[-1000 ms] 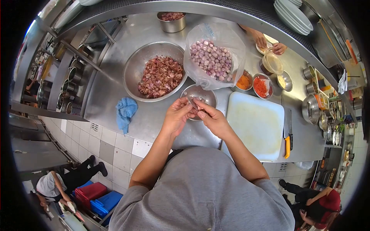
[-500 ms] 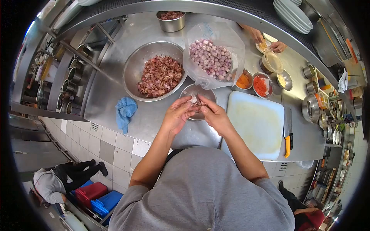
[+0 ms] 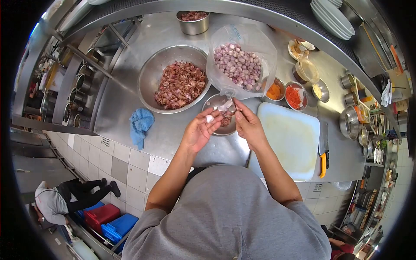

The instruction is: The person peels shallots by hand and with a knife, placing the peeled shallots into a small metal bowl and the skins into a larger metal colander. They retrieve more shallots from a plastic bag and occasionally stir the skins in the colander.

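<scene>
My left hand (image 3: 198, 131) holds a small pale peeled shallot (image 3: 209, 118) between its fingertips, just left of a small steel bowl (image 3: 215, 102). My right hand (image 3: 248, 125) pinches a thin strip of shallot skin (image 3: 226, 106) over that bowl. Behind the bowl stands a clear plastic bag of purple shallots (image 3: 239, 65). A large steel bowl of reddish peelings (image 3: 178, 81) sits to the left of the bag.
A white cutting board (image 3: 289, 139) lies right of my hands, with a knife with an orange handle (image 3: 323, 151) at its right edge. A blue cloth (image 3: 140, 125) lies to the left. Small bowls of orange and red paste (image 3: 286, 94) and steel pots stand beyond.
My hands have drawn apart: the right one pulled a strip of skin up and away, the left one keeps the shallot. The other person's hands at the far counter are gone.
</scene>
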{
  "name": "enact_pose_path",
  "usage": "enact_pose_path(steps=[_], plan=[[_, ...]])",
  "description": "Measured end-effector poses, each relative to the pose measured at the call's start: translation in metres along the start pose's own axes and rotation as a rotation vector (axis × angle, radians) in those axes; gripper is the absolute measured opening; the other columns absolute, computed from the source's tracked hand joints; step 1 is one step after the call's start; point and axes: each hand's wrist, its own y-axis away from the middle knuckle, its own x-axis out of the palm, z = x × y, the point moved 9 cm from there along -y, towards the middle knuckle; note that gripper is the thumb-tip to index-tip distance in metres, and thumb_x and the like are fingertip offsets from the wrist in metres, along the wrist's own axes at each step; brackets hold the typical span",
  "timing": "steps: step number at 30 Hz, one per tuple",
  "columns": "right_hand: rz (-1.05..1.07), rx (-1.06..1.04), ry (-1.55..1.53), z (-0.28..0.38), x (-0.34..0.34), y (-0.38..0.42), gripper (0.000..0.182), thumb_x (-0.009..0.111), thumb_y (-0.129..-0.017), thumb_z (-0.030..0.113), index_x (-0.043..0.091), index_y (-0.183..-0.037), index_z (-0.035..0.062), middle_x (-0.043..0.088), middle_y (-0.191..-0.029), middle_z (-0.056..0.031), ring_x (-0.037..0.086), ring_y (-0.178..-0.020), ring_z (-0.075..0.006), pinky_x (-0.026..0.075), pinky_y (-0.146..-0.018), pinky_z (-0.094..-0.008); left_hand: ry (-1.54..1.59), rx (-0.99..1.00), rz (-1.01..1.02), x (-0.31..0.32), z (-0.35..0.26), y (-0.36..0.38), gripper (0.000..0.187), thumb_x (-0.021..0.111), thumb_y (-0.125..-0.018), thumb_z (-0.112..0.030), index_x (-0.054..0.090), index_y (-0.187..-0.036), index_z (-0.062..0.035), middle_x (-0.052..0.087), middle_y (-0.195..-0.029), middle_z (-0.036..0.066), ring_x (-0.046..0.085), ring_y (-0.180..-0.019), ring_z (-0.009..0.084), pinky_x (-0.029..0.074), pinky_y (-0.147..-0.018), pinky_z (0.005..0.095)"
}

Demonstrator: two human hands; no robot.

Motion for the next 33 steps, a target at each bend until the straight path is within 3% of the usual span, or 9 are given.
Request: enact_pose_path(steps=[8, 15, 17, 18, 20, 22, 24, 26, 33], plan=[[0.009, 0.275, 0.149, -0.050, -0.010, -0.002, 0.066, 0.052, -0.101, 0.029, 0.016, -0.155, 0.0160, 0.047, -0.076, 0.0012, 0.036, -0.057, -0.0060, 0.028, -0.045, -0.0210, -0.144, 0.235, -0.028, -0.001, -0.037, -0.015, 0.027, 0.051, -0.099, -0.017, 0.050, -0.122, -0.0032, 0.061, -0.118, 0.017, 0.065, -0.102, 0.0250, 0.055, -0.088, 0.0353], [0.002, 0.298, 0.412, -0.074, -0.029, -0.015, 0.076, 0.056, -0.097, 0.032, 0.014, -0.154, 0.0052, 0.059, -0.088, -0.0083, 0.052, -0.062, -0.0142, 0.042, -0.052, -0.0262, -0.985, 0.401, 0.142, 0.117, -0.095, -0.108, 0.037, 0.059, -0.094, -0.015, 0.054, -0.128, -0.0008, 0.056, -0.129, 0.014, 0.060, -0.110, 0.0219, 0.051, -0.090, 0.0350], [-0.045, -0.089, 0.720, -0.066, -0.047, -0.032, 0.082, 0.060, -0.094, 0.025, 0.008, -0.155, 0.0066, 0.060, -0.088, -0.0071, 0.052, -0.066, -0.0133, 0.043, -0.057, -0.0260, -1.983, 1.119, 0.016, 0.157, -0.115, -0.093, 0.040, 0.061, -0.090, -0.013, 0.056, -0.129, -0.0035, 0.061, -0.121, 0.011, 0.061, -0.101, 0.0168, 0.050, -0.085, 0.0311], [-0.046, -0.087, 0.728, -0.059, -0.053, -0.030, 0.082, 0.060, -0.094, 0.025, 0.008, -0.155, 0.0066, 0.060, -0.088, -0.0071, 0.052, -0.066, -0.0133, 0.043, -0.057, -0.0260, -1.974, 1.120, 0.013, 0.160, -0.120, -0.084, 0.040, 0.061, -0.090, -0.013, 0.056, -0.129, -0.0035, 0.061, -0.121, 0.011, 0.061, -0.101, 0.0168, 0.050, -0.085, 0.0311], [0.011, -0.070, 0.766, -0.042, -0.052, -0.016, 0.087, 0.063, -0.090, 0.017, 0.005, -0.154, 0.0040, 0.064, -0.091, -0.0109, 0.055, -0.071, -0.0161, 0.048, -0.066, -0.0287, -1.662, 0.410, 0.256, 0.137, -0.093, -0.075, 0.043, 0.060, -0.086, -0.010, 0.058, -0.129, -0.0067, 0.065, -0.103, 0.010, 0.061, -0.089, 0.0145, 0.049, -0.079, 0.0290], [-0.006, -0.029, 0.734, -0.039, -0.057, -0.009, 0.089, 0.062, -0.088, 0.010, 0.003, -0.154, 0.0046, 0.067, -0.093, -0.0167, 0.058, -0.073, -0.0192, 0.049, -0.069, -0.0302, -1.767, 0.055, 0.396, 0.101, -0.039, -0.044, 0.051, 0.058, -0.085, -0.009, 0.053, -0.135, -0.0091, 0.064, -0.087, 0.009, 0.061, -0.080, 0.0154, 0.049, -0.075, 0.0295], [0.036, -0.054, 0.879, -0.041, -0.056, -0.012, 0.092, 0.063, -0.087, 0.012, 0.001, -0.154, 0.0040, 0.067, -0.101, -0.0235, 0.065, -0.080, -0.0267, 0.050, -0.077, -0.0333, -1.720, 0.118, 0.617, 0.077, 0.017, -0.014, 0.059, 0.057, -0.084, -0.009, 0.046, -0.142, -0.0133, 0.063, -0.084, 0.010, 0.061, -0.078, 0.0174, 0.049, -0.074, 0.0307], [0.067, -0.026, 0.999, -0.042, -0.047, -0.015, 0.093, 0.064, -0.085, 0.014, 0.001, -0.153, 0.0034, 0.067, -0.104, -0.0248, 0.066, -0.084, -0.0296, 0.050, -0.080, -0.0348, -1.800, -0.087, 0.504, 0.046, 0.048, 0.000, 0.066, 0.056, -0.083, -0.010, 0.039, -0.146, -0.0161, 0.067, -0.097, 0.021, 0.065, -0.083, 0.0335, 0.051, -0.076, 0.0419], [0.204, 0.148, 1.124, -0.027, -0.033, 0.002, 0.092, 0.070, -0.082, 0.022, 0.015, -0.151, -0.0008, 0.066, -0.106, -0.0259, 0.066, -0.095, -0.0390, 0.049, -0.087, -0.0394, -2.025, 0.096, 0.091, -0.007, 0.017, -0.011, 0.063, 0.057, -0.084, -0.014, 0.040, -0.144, -0.0193, 0.067, -0.084, 0.020, 0.065, -0.079, 0.0403, 0.052, -0.073, 0.0490]])
